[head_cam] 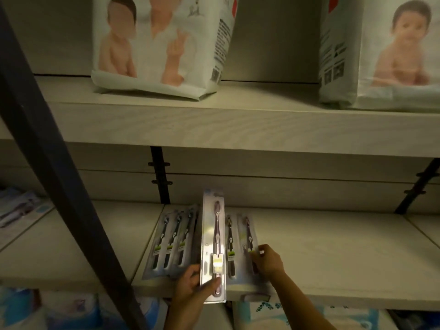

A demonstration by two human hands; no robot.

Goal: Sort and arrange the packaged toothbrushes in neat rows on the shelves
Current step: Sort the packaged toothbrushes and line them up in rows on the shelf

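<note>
Fingers [191, 270] of the left hand [190, 288] curl round the near end of a single-brush pack [213, 236], thumb laid across its front. That end overhangs the front edge of the middle shelf [333, 258]. Just to the right, the right hand [269, 260] pinches the right edge of a two-brush pack [239, 244] lying flat on the shelf. On the other side a three-brush pack [172, 241] also lies flat. The held pack sits between and partly over these two, its long axis running front to back, bristle head toward the back wall, handle toward the person; the flat packs point the same way, fanned slightly. I judge the work early: one short row is started, the held pack is not yet placed, and the rest of this shelf shows no brushes. Farther up, the upper shelf [238, 125] carries two nappy bags [162, 44].
</note>
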